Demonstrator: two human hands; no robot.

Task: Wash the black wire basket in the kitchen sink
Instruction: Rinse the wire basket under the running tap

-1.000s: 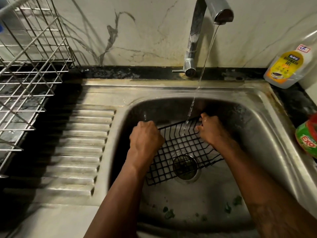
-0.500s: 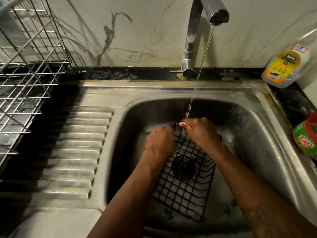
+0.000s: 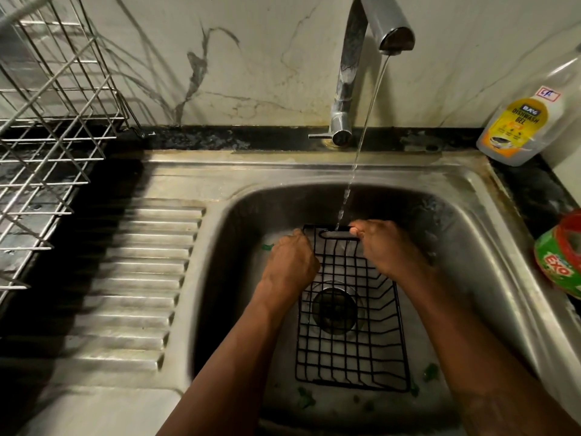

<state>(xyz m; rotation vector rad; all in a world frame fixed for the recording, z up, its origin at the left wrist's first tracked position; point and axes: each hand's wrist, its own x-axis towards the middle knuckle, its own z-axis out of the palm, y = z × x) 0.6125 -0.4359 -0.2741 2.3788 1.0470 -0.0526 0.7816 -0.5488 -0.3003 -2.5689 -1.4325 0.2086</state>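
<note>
Basket [image 3: 352, 328] in left hand [image 3: 290, 267], right hand [image 3: 390, 250]

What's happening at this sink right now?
A person is washing a black wire basket in the steel sink. It lies over the drain, and both hands hold its far end: the left hand grips the left edge, and the right hand grips the top bar. The tap is running, and its thin stream falls on that far end close to the right hand. A dishwash gel bottle stands on the counter at the right.
</note>
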